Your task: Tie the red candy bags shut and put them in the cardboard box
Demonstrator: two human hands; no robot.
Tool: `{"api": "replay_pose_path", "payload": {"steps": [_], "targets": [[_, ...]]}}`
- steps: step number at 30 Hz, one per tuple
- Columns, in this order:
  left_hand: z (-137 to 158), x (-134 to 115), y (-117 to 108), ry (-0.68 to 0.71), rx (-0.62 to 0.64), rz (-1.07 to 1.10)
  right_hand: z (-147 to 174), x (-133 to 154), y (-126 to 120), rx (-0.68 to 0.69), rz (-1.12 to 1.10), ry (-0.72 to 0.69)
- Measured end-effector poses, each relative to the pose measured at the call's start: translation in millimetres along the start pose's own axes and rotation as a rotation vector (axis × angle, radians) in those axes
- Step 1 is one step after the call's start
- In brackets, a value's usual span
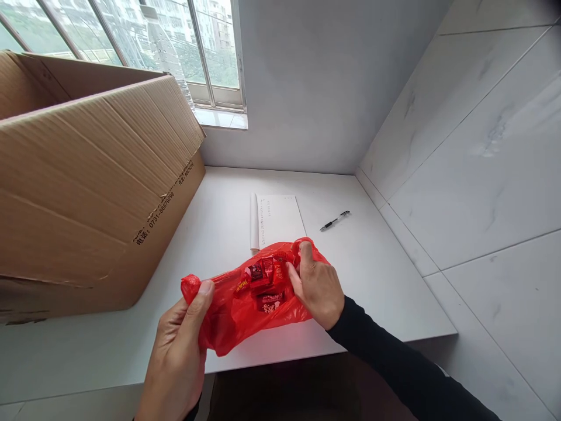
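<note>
A thin red plastic bag (228,321) is stretched between my two hands over the front edge of the white table. My left hand (177,345) pinches a bunched corner of it between thumb and fingers. At the bag's other end, my right hand (319,286) is closed on the gathered plastic, its fingertips partly hidden by the film. Several small red wrapped packets (270,302), some with yellow or pink printing, lie together in the middle of the bag, close to my right fingers.
A large open cardboard box (87,193) fills the left side. Behind the bag lies an open notebook (283,216), with a black pen (335,221) to its right. A clear plastic bottle (162,47) stands by the window. Tiled wall (482,175) bounds the right.
</note>
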State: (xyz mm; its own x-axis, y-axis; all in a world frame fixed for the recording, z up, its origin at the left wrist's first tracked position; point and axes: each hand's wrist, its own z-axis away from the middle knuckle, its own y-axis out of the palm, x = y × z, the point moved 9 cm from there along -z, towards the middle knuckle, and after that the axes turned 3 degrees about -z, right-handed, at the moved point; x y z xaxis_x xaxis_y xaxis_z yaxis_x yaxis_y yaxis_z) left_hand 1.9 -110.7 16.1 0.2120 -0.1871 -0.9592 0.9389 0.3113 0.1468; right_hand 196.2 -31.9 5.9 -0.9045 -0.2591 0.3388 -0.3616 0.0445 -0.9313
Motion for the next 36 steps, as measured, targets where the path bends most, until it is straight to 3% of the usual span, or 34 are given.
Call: {"api": "replay_pose_path", "payload": {"steps": [3,5,9,11,13,15,17,18,20,23,30,36], "targets": [[-1.7,1.2,-2.5,-0.016,-0.013,0.051,10.4,8.6,-14.6,0.030,-0.023,-0.052],[-1.5,2.0,-4.2,-0.024,-0.020,0.078,20.1,15.5,-38.4,-0.006,-0.077,-0.106],[-1.1,4.2,-4.3,-0.048,-0.009,0.106,39.3,18.1,-111.9,-0.336,-0.365,-0.127],[-1.8,4.9,-3.5,-0.056,-0.007,0.111,41.4,26.7,-124.1,-0.388,-0.465,-0.184],[-2.4,5.2,-2.4,-0.057,-0.012,0.123,34.0,52.3,-99.0,-0.186,-0.442,-0.336],[-2.1,6.1,0.0,-0.066,-0.007,0.140,28.4,76.4,-44.0,0.163,-0.282,-0.457],[-0.8,7.3,1.7,-0.080,-0.004,0.150,26.5,82.1,9.5,0.429,-0.093,-0.471],[0.0,7.8,1.7,-0.086,-0.006,0.152,25.3,81.4,27.4,0.497,-0.039,-0.461],[1.5,8.7,-0.1,-0.093,-0.014,0.148,21.6,78.4,43.8,0.518,-0.023,-0.430],[1.8,8.8,-4.8,-0.081,-0.030,0.145,14.6,64.9,39.4,0.431,-0.043,-0.322],[-1.7,12.1,-3.2,-0.072,-0.011,0.116,14.1,37.7,33.5,0.414,-0.031,-0.171],[0.4,12.5,1.3,-0.039,0.031,0.101,26.2,36.4,33.6,0.417,-0.018,-0.183]]}}
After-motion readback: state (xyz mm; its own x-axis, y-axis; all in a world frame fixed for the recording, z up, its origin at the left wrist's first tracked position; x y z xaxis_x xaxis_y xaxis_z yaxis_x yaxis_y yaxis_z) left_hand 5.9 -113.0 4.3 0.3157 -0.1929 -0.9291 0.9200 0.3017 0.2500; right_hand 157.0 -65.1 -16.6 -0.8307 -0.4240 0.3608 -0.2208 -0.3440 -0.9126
